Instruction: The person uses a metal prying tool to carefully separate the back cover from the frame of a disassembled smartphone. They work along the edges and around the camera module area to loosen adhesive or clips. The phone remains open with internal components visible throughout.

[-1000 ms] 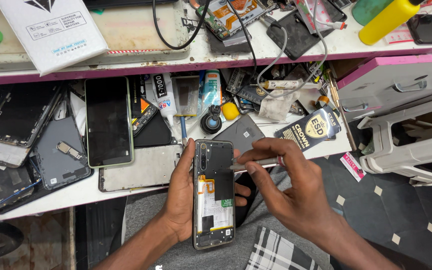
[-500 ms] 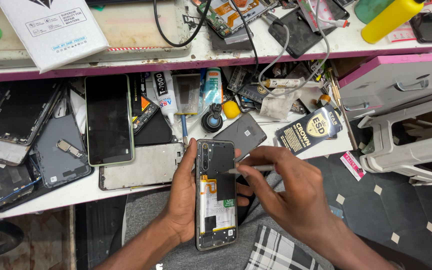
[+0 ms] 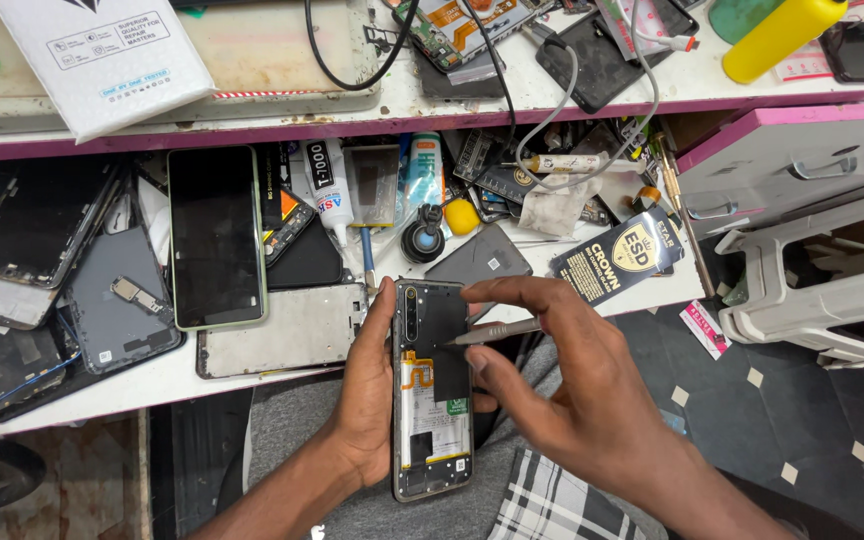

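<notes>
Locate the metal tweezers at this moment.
In the head view, right of centre, the metal tweezers sit in the right hand, tip on the opened phone held by the left hand.

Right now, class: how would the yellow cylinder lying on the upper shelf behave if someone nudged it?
The yellow cylinder lies on its side, so it would probably roll. It looks smooth, likely slippery. It appears rigid, so unlikely to flex.

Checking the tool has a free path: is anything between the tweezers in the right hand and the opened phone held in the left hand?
Nothing visible. The right hand holds the tweezers with the tip already at the opened phone, on its dark upper part. The left hand grips the phone's left edge, off to the side.
</notes>
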